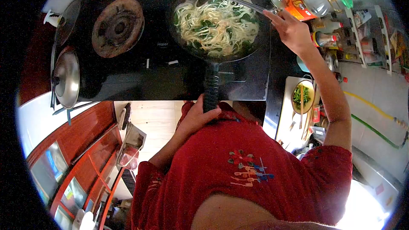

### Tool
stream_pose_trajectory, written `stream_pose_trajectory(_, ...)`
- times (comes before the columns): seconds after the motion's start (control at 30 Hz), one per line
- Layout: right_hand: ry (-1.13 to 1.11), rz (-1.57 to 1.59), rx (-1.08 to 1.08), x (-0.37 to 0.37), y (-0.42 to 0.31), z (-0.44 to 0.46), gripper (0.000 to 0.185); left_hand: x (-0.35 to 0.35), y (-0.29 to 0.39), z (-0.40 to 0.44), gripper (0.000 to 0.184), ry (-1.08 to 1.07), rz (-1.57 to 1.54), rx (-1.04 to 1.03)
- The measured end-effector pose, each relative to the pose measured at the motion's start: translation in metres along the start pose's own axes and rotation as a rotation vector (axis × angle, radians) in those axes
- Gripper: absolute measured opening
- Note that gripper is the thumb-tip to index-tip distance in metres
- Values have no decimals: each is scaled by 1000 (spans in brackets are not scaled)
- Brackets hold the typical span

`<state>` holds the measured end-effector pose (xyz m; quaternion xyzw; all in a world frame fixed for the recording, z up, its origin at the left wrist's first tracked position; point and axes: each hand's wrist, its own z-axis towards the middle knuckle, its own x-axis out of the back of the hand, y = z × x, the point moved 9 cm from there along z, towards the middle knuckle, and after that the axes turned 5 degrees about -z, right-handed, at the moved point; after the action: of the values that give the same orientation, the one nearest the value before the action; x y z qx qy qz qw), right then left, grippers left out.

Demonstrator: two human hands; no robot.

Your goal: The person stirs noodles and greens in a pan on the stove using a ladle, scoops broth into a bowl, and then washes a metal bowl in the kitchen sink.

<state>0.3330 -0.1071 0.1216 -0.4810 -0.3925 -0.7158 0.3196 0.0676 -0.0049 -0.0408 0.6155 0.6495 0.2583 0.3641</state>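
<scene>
A dark wok (238, 58) sits on the black stove, filled with pale noodles (221, 25) and green leaves mixed among them. My left hand (199, 117) is closed around the end of the wok's black handle (211, 83), close to my red top. At the upper right, my right hand (292, 30) grips the long handle of a metal spatula (247, 4). The spatula reaches left over the wok, its head resting at the far side of the noodles and partly hard to make out.
Left of the wok is a rusty-looking burner (119, 27). A metal lid (68, 79) stands at the stove's left edge. On the right are a large labelled bottle (300, 3), other seasoning bottles (326, 39), and a bowl of chopped greens (298, 104) with chopsticks across it.
</scene>
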Motion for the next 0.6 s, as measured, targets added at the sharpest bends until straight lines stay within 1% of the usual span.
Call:
stream_pose_trajectory(0.03,4,9,3,4,1,-5,43,1,-3,1,65,3,20,-5)
stream_pose_trajectory(0.07,-70,15,-9,-3,5,-11,41,2,-6,2,66,6,41,-9)
stream_pose_trajectory(0.17,-145,25,-18,-2,-2,-34,40,-3,-14,6,65,-42,-86,-30)
stream_pose_trajectory(0.2,-134,89,-7,-2,-3,-43,40,-3,-13,6,64,-43,-80,-30)
stream_pose_trajectory(0.33,-298,105,-97,2,-8,-78,42,-3,-8,4,62,-27,-80,-15)
stream_pose_trajectory(0.43,-338,148,-133,12,-11,-99,41,-3,-2,1,60,-3,-37,-4)
stream_pose_trajectory(0.47,-335,173,-135,21,-13,-100,38,-2,-1,1,59,4,-13,-3)
stream_pose_trajectory(0.57,-441,343,-277,30,-5,-111,36,-4,-10,3,56,-6,-81,-6)
stream_pose_trajectory(0.6,-381,451,-321,38,-2,-110,36,-3,-13,5,55,2,-89,-16)
